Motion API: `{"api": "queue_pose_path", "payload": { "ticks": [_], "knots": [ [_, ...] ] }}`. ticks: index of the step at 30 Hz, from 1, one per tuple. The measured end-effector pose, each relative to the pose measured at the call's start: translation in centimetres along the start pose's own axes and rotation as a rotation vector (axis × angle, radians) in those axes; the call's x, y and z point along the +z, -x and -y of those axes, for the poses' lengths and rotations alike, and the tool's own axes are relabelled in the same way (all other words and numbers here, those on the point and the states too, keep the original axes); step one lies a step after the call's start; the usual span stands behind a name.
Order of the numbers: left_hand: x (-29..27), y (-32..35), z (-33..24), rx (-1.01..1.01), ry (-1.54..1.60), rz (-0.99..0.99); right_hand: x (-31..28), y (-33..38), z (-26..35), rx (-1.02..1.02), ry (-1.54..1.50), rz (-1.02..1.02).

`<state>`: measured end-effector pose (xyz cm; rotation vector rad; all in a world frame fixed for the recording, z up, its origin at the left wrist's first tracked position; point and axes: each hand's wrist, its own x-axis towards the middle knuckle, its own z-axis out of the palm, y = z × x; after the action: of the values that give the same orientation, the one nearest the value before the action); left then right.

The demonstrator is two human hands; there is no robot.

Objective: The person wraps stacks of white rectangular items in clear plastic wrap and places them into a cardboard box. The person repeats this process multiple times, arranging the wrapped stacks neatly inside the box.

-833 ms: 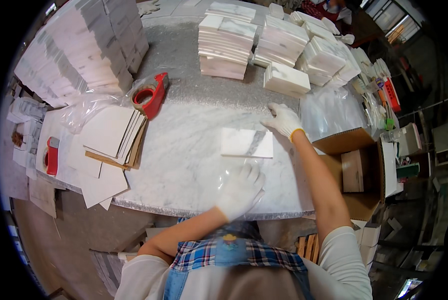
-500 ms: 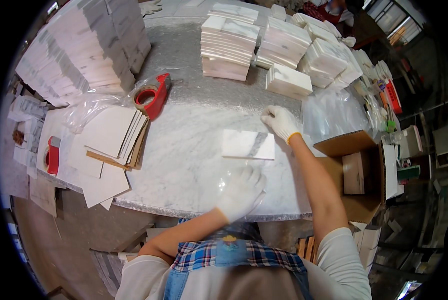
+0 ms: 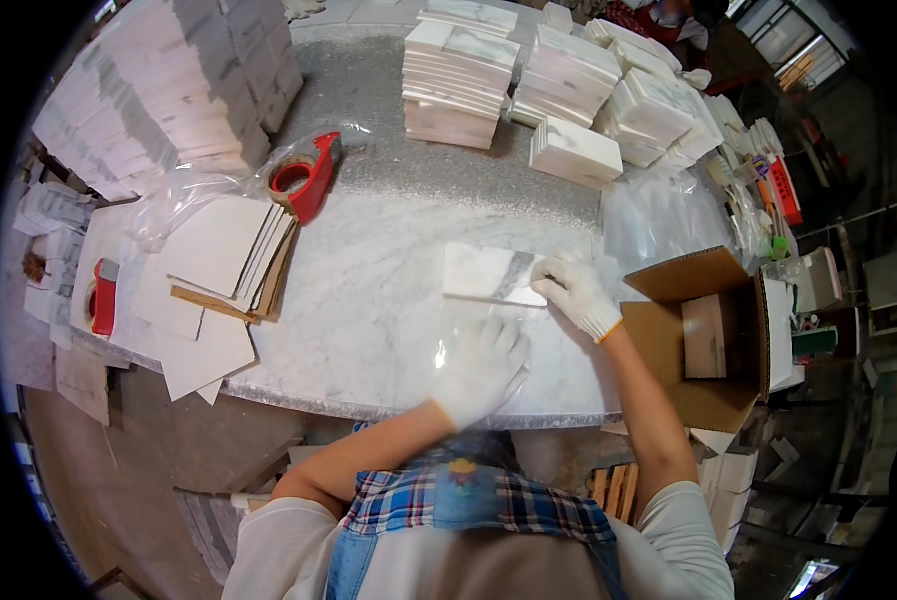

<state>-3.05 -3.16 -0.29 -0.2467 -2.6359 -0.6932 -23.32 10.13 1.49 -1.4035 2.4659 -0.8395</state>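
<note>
A white marble tile (image 3: pixel 480 273) with a grey vein lies on the pale stone tabletop (image 3: pixel 368 300) in front of me. At its right end is my right hand (image 3: pixel 578 292), in a white knitted glove, with the fingers closed on the tile's edge. My left hand (image 3: pixel 480 372), also gloved, lies flat below the tile with its fingers stretched out. Under and beside that hand is a clear plastic film (image 3: pixel 442 352) that catches the light; its outline is hard to make out.
Stacks of tiles (image 3: pixel 453 95) stand at the back, with a taller pile (image 3: pixel 168 90) at left. A red tape dispenser (image 3: pixel 313 185) lies near white sheets (image 3: pixel 218 245); a second dispenser (image 3: pixel 103 297) sits farther left. On the right are plastic bags (image 3: pixel 658 220) and an open cardboard box (image 3: pixel 748 370) holding tiles.
My right hand has come down from beyond the tile to its right end and closed on the edge. The left hand stays flat in nearly the same place.
</note>
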Motion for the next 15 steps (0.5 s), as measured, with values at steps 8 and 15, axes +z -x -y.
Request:
{"api": "queue_pose_path", "payload": {
  "ticks": [8,15],
  "knots": [
    [-0.8,-1.2,1.8,-0.018,0.038,-0.051,0.2,0.6,0.2,-0.011,0.014,-0.001],
    [-4.3,-6.9,7.6,-0.093,-0.310,0.139,1.2,1.7,1.4,-0.096,0.175,-0.221]
  ]
}}
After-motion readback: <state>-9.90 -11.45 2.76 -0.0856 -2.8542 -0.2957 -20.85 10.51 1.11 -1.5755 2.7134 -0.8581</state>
